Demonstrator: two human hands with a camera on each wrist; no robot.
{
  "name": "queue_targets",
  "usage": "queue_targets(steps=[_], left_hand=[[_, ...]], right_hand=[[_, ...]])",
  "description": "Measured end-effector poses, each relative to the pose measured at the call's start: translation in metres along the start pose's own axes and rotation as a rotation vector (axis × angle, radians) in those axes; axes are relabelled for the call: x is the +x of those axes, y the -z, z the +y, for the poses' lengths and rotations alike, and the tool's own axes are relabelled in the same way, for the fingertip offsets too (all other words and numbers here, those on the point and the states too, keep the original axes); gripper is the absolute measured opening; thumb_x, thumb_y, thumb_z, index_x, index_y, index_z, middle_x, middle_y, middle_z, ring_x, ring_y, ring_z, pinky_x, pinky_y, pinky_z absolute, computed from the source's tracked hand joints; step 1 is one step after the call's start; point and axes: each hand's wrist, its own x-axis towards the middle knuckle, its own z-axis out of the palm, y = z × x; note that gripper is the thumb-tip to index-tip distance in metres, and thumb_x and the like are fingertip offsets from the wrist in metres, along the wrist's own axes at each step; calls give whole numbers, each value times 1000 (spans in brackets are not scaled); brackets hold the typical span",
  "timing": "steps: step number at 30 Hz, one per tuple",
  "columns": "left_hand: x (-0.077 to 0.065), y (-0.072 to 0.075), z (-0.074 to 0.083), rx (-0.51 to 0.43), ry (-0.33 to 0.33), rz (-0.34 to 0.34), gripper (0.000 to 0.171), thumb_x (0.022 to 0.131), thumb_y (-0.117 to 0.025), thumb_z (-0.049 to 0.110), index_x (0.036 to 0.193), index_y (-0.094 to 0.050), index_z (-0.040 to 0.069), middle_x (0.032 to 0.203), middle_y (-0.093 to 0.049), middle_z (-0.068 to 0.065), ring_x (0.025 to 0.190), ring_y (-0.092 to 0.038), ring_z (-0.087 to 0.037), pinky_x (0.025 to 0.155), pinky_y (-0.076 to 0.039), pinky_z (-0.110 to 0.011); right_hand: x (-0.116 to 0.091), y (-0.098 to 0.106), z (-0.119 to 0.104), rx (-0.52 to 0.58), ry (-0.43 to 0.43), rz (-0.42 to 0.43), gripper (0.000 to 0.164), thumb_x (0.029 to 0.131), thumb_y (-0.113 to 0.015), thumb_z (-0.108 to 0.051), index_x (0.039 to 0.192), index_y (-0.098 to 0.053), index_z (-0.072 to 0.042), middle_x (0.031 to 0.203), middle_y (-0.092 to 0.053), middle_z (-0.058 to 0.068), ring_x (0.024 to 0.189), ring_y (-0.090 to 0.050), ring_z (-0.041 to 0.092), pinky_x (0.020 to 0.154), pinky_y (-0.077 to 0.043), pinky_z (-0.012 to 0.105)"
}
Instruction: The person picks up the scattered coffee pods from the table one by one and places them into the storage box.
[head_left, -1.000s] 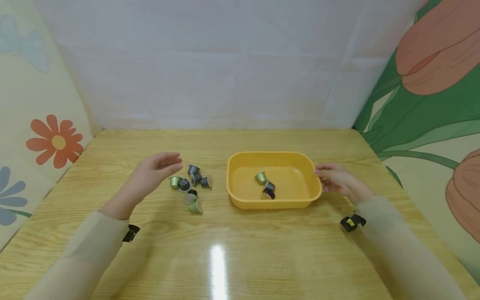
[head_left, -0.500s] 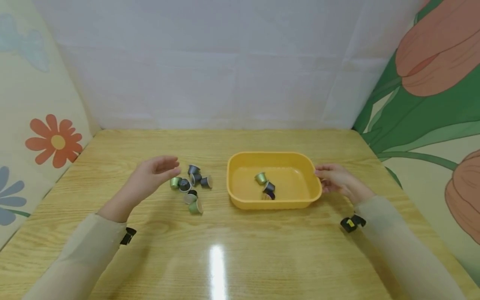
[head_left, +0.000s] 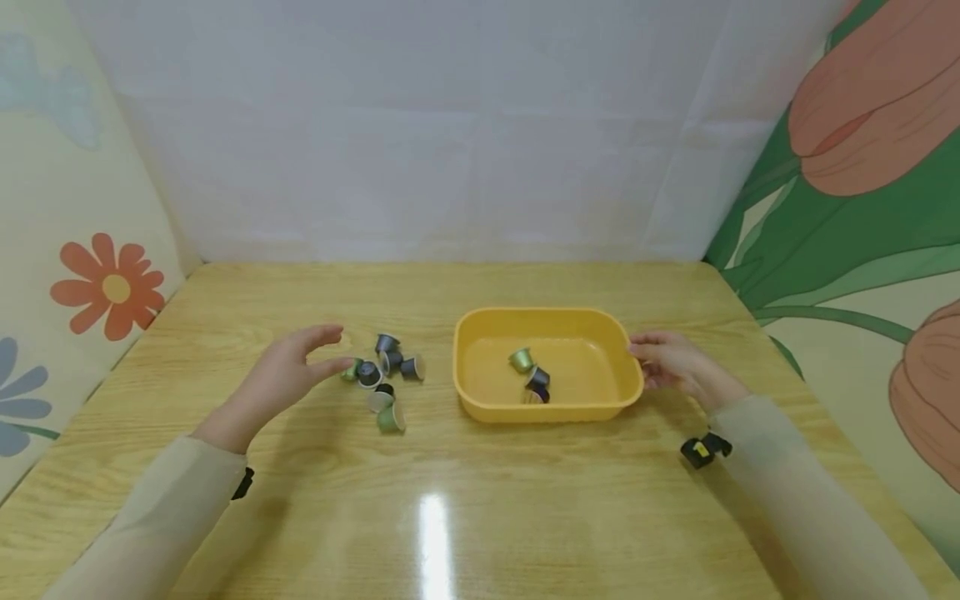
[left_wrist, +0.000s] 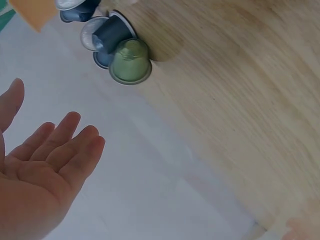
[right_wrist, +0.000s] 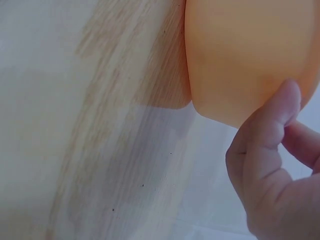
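Note:
My left hand [head_left: 281, 371] hovers at the left of a loose pile of coffee capsules, thumb and fingers spread apart with nothing between them. Its thumb tip partly covers a green capsule [head_left: 348, 372], and whether they touch I cannot tell. Beside that one are a dark capsule [head_left: 369, 374] and several others; a second green capsule [head_left: 390, 418] lies nearest me. In the left wrist view a green capsule [left_wrist: 131, 62] shows beyond the fingers. My right hand [head_left: 678, 364] holds the right rim of a yellow plastic tub [head_left: 547, 412], its curled fingers against the outer wall [right_wrist: 235, 60].
Inside the tub lie a green capsule [head_left: 521, 360] and dark capsules [head_left: 537, 377] near its middle. The wooden table [head_left: 525, 517] runs back to a white cloth backdrop [head_left: 450, 167]. Flower-patterned panels [head_left: 862, 275] stand at both sides.
My left hand has moved slightly left and down toward the green capsule, and its thumb and fingers have spread wider. The right hand and the tub stay in place.

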Motion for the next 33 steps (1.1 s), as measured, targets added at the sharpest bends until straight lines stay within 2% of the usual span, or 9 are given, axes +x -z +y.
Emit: queue_targets(steps=[3,7,11,16,23,29,33], left_hand=[[1,-2,-5,61,10,-2,69,96,-64,30,146,-34,-7,142,-42,-30,129,-36,-51,101,-33,-65],[3,-4,-11,110,10,-41,70,95,-65,25,148,-31,-6,146,-36,-30,131,-33,-51,103,-31,-65],[7,-5,-19,182,-38,-72,73,93,-68,23,148,-30,-6,148,-30,-34,132,-28,-54,104,-27,-67],[12,-8,-29,285,-119,-86,75,88,-74,22,146,-34,-6,145,-27,-39,128,-31,-58,101,-30,-68],[24,-13,-44,303,-164,-123,80,85,-76,24,146,-33,-6,146,-32,-34,130,-32,-55,105,-28,-65],[28,-17,-49,306,-197,-153,77,84,-76,26,144,-39,-6,138,-43,-34,118,-47,-54,99,-37,-65],[31,-20,-51,344,-212,-149,74,85,-76,26,143,-41,-5,135,-47,-32,117,-51,-51,99,-34,-68]], right_hand=[[1,0,1,5,-5,2,46,103,-45,-9,140,-30,14,83,-61,0,62,-58,8,56,-52,22],[1,1,0,5,-5,3,44,103,-45,-9,138,-32,14,82,-61,0,61,-57,8,55,-51,22],[0,1,-1,6,-12,2,42,103,-46,-10,136,-35,13,80,-60,0,61,-57,8,55,-51,22],[0,0,-1,-3,-18,2,43,103,-47,-11,137,-36,12,81,-60,0,62,-57,9,56,-51,23],[-1,2,-2,4,-27,8,44,102,-49,-13,138,-36,10,82,-61,0,62,-57,9,56,-51,23],[0,3,-1,-1,-33,7,45,103,-47,-13,140,-35,10,82,-62,1,63,-58,9,57,-52,23],[1,3,0,2,-28,4,47,103,-46,-13,141,-33,11,82,-61,1,63,-57,9,57,-52,23]])
